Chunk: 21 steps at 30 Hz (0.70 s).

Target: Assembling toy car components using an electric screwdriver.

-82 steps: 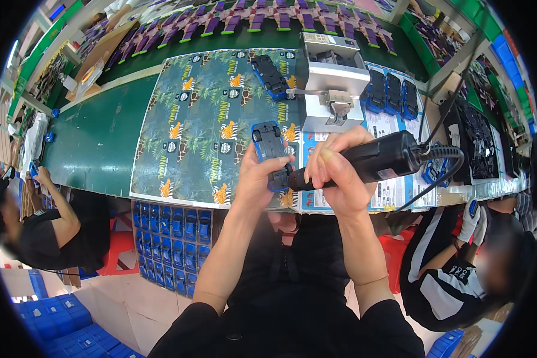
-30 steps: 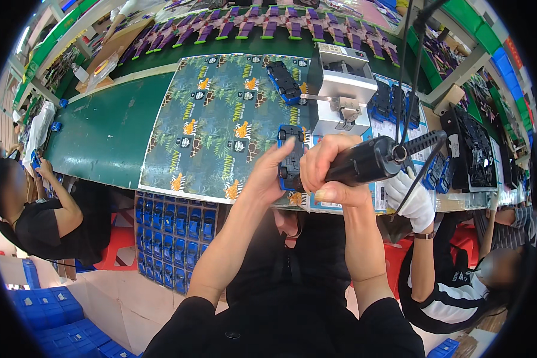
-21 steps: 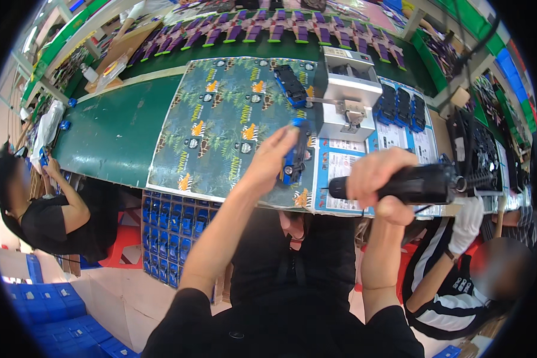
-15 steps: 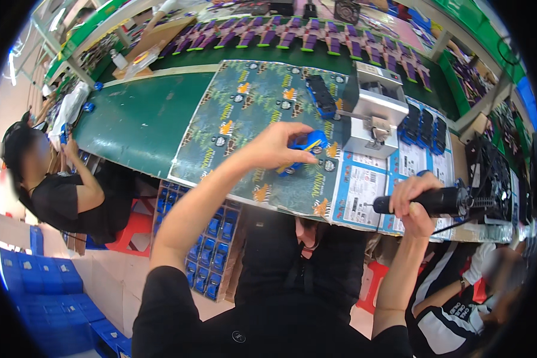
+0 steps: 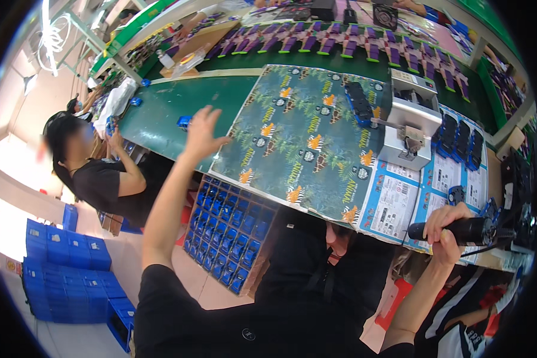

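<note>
My left hand (image 5: 204, 134) is stretched out over the green tabletop with its fingers spread and nothing in them. Just beyond it lies a small blue toy car (image 5: 184, 122), apart from the fingers as far as I can see. On the right, my right hand (image 5: 447, 230) is wrapped round a black electric screwdriver (image 5: 477, 231), held level near the table's front edge. A metal screw feeder (image 5: 409, 128) stands on the work mat. Left of it lies a black and blue toy car base (image 5: 358, 104); several similar car bases (image 5: 458, 138) sit in a row to its right.
A printed cardboard mat (image 5: 304, 137) covers the middle of the table. Purple and green parts (image 5: 328, 45) line the far belt. Below the front edge stands a divided box of blue cars (image 5: 224, 232). A co-worker (image 5: 98, 161) sits at the left; blue bins (image 5: 65, 268) stand behind.
My left hand has carried the blue toy car from the mat leftward to the green tabletop and let go of it. The view has shifted; my right hand still grips the screwdriver.
</note>
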Motion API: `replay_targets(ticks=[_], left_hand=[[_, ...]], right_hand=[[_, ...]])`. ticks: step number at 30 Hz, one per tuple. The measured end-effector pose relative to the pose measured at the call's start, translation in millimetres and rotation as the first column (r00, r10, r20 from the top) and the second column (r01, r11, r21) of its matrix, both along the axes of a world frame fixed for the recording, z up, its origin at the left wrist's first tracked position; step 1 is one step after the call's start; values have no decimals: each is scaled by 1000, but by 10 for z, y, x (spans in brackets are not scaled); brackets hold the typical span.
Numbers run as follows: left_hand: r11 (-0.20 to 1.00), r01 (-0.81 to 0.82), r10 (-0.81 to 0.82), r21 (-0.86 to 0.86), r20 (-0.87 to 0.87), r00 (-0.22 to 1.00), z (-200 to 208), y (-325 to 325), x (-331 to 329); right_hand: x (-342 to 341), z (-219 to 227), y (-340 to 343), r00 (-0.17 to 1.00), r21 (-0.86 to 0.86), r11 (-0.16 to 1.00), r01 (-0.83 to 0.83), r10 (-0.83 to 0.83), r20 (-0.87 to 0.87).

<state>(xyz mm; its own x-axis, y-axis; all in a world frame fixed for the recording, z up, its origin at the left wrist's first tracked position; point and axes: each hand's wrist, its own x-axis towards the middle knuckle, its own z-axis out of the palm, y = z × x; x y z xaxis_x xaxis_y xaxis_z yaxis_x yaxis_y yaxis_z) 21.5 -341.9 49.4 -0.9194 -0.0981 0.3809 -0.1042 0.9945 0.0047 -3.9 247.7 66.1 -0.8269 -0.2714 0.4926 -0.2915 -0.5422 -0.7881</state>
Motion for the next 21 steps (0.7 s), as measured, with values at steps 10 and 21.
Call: replay_targets(ticks=[10,21], left_hand=[[242,533,-657,811,-267,705,-133,3569,-119],[575,394,-639,717,94,763,-270,5597,-1097]], right_hand=[[351,174,172,995,-92,991,-96,99,28],[735,303,698,999,-87,996,15,-11,40]])
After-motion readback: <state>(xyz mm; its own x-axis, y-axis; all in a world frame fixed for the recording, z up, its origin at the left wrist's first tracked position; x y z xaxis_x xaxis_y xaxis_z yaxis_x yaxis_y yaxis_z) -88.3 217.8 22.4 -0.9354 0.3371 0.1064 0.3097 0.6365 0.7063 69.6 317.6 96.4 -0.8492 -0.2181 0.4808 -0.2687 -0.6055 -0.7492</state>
